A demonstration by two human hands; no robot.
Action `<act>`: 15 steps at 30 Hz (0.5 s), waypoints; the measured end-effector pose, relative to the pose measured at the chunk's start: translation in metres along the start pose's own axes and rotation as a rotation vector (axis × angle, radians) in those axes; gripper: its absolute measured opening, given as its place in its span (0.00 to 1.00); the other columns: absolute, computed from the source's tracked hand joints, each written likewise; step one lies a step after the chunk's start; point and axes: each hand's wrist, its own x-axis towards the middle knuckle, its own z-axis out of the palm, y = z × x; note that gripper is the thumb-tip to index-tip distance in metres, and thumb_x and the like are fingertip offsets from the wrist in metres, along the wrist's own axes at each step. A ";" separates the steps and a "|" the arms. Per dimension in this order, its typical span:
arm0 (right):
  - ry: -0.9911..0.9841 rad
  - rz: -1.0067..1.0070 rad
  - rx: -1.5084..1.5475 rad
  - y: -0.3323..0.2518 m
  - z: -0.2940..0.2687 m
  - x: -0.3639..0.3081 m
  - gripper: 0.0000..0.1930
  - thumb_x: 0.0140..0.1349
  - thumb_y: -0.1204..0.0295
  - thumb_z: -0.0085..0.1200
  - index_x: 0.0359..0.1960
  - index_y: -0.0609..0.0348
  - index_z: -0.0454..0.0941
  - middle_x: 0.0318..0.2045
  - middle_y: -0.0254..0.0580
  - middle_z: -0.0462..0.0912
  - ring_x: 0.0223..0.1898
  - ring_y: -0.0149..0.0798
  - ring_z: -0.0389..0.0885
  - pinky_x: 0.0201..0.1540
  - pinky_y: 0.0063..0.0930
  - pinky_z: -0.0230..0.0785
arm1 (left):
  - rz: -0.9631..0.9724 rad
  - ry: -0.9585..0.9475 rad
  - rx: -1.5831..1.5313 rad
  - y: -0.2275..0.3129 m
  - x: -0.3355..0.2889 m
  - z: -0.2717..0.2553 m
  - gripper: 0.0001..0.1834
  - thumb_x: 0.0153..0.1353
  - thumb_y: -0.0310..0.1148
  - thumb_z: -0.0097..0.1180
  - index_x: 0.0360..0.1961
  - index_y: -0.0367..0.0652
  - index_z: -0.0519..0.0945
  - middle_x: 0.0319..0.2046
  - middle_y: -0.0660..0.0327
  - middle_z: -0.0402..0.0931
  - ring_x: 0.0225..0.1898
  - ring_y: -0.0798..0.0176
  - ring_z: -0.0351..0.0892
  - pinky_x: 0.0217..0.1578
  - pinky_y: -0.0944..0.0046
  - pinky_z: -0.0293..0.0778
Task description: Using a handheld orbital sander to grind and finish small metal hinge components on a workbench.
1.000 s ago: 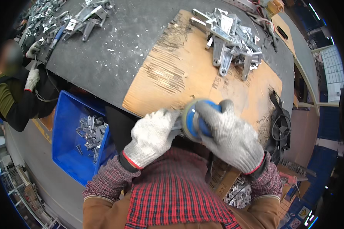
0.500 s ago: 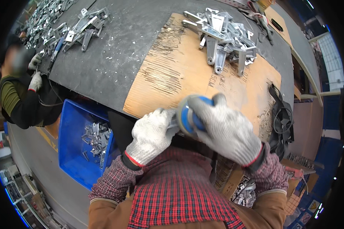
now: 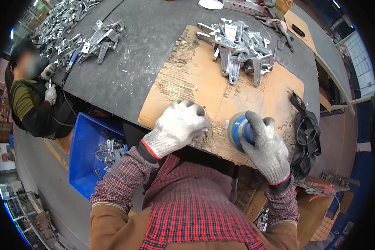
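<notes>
My right hand (image 3: 267, 143), in a grey-white knit glove, grips a blue round sander (image 3: 245, 130) with its pad turned to the left. The sander is just above the near part of a cardboard sheet (image 3: 246, 100), apart from my left hand. My left hand (image 3: 181, 124), gloved likewise, is closed over the sheet's near edge. A bit of shiny metal part (image 3: 204, 130) shows under its fingertips; the rest is hidden by the glove. Beyond both hands, a heap of silver metal brackets (image 3: 234, 68) lies on the cardboard.
A blue bin (image 3: 81, 156) with metal parts stands left of the table (image 3: 121, 79). More brackets (image 3: 102, 41) lie at the far left, near a gloved co-worker (image 3: 27, 91). Black straps (image 3: 306, 137) hang at the right edge; gloves (image 3: 281, 31) lie at the back right.
My hands have drawn apart: the sander moved right, away from the metal part. My left hand shifted slightly forward and right over the cardboard, and its fingers turned downward.
</notes>
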 end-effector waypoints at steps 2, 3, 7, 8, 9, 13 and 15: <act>0.033 -0.028 0.014 0.003 0.007 0.001 0.36 0.67 0.67 0.74 0.77 0.41 0.75 0.59 0.63 0.82 0.54 0.71 0.91 0.55 0.58 0.87 | -0.114 -0.065 -0.085 -0.002 -0.003 0.009 0.13 0.64 0.35 0.75 0.49 0.49 0.91 0.51 0.60 0.89 0.60 0.46 0.86 0.58 0.44 0.80; 0.030 -0.034 0.013 0.001 0.007 0.004 0.36 0.67 0.67 0.74 0.77 0.41 0.75 0.59 0.63 0.82 0.54 0.71 0.91 0.55 0.58 0.87 | -0.209 0.329 -0.185 -0.001 -0.016 0.035 0.14 0.62 0.34 0.76 0.48 0.47 0.90 0.50 0.60 0.90 0.60 0.47 0.86 0.58 0.45 0.80; 0.052 -0.154 0.149 -0.017 0.011 0.016 0.37 0.67 0.67 0.74 0.77 0.41 0.75 0.60 0.64 0.81 0.52 0.71 0.91 0.54 0.57 0.87 | -0.302 0.825 0.090 0.015 -0.041 0.072 0.16 0.58 0.31 0.79 0.48 0.46 0.90 0.50 0.60 0.90 0.57 0.45 0.85 0.61 0.40 0.80; 0.068 -0.273 0.197 -0.025 0.012 0.019 0.36 0.67 0.66 0.74 0.77 0.41 0.75 0.60 0.66 0.80 0.49 0.71 0.92 0.52 0.58 0.88 | -0.310 0.843 0.112 0.018 -0.045 0.075 0.17 0.57 0.31 0.79 0.48 0.46 0.90 0.50 0.60 0.90 0.57 0.44 0.85 0.61 0.39 0.79; 0.034 -0.356 0.221 -0.038 0.013 0.021 0.36 0.67 0.67 0.73 0.77 0.38 0.75 0.60 0.65 0.80 0.47 0.72 0.92 0.51 0.59 0.89 | -0.298 0.841 0.107 0.014 -0.050 0.079 0.17 0.57 0.34 0.79 0.48 0.45 0.90 0.52 0.61 0.90 0.58 0.45 0.84 0.62 0.38 0.79; -0.166 -0.492 0.074 -0.081 0.005 0.023 0.35 0.64 0.68 0.75 0.74 0.37 0.78 0.54 0.65 0.80 0.40 0.68 0.92 0.45 0.58 0.90 | -0.287 0.809 0.052 0.013 -0.055 0.068 0.19 0.57 0.41 0.77 0.48 0.47 0.91 0.53 0.61 0.91 0.60 0.46 0.83 0.63 0.37 0.78; -0.253 -0.495 -0.038 -0.083 0.006 0.015 0.35 0.62 0.68 0.76 0.72 0.36 0.79 0.53 0.64 0.80 0.39 0.66 0.93 0.41 0.57 0.90 | -0.304 0.800 0.069 0.012 -0.055 0.067 0.18 0.57 0.39 0.78 0.48 0.47 0.91 0.53 0.61 0.90 0.60 0.46 0.83 0.64 0.37 0.78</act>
